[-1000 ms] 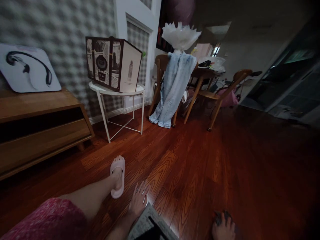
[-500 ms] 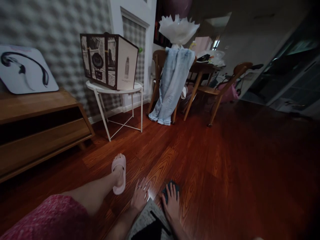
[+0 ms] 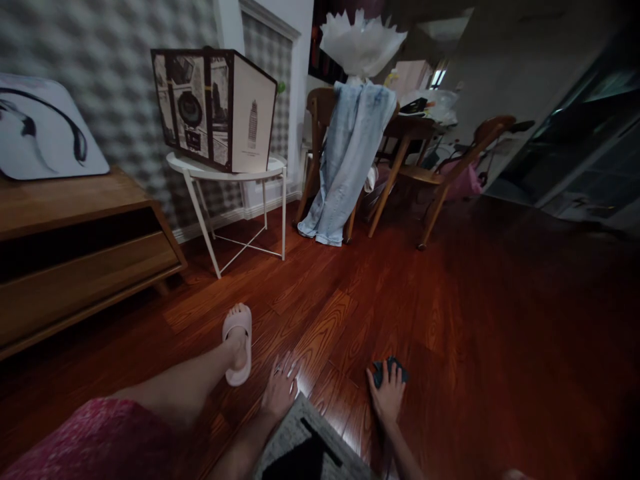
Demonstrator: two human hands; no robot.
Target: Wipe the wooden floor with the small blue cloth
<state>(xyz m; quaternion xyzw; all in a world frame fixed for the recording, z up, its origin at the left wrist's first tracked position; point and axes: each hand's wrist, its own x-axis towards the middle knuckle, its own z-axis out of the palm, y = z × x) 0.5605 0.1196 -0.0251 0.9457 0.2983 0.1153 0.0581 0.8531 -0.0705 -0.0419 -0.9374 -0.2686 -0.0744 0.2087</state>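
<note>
My right hand (image 3: 388,397) holds a dark blue-green cloth (image 3: 395,368) down against the reddish wooden floor (image 3: 320,327). Its fingers lie over the cloth, which bunches out beyond their tips and sides. To the left, my left hand (image 3: 281,387) rests on the boards with its fingers spread and nothing in it. A bright reflection shows on the floor between the two hands. My foot in a pink slipper (image 3: 238,373) is planted to the left of my left hand.
A wooden cabinet (image 3: 90,260) stands at the left, beside a white round side table (image 3: 227,176) bearing a printed box (image 3: 253,120). Light-blue jeans (image 3: 345,160) hang over a chair. Another wooden chair (image 3: 440,180) stands by the dining table at the back.
My right hand has slid to the right across the floor, taking the cloth with it. The left hand has stayed in place. The camera has tilted slightly.
</note>
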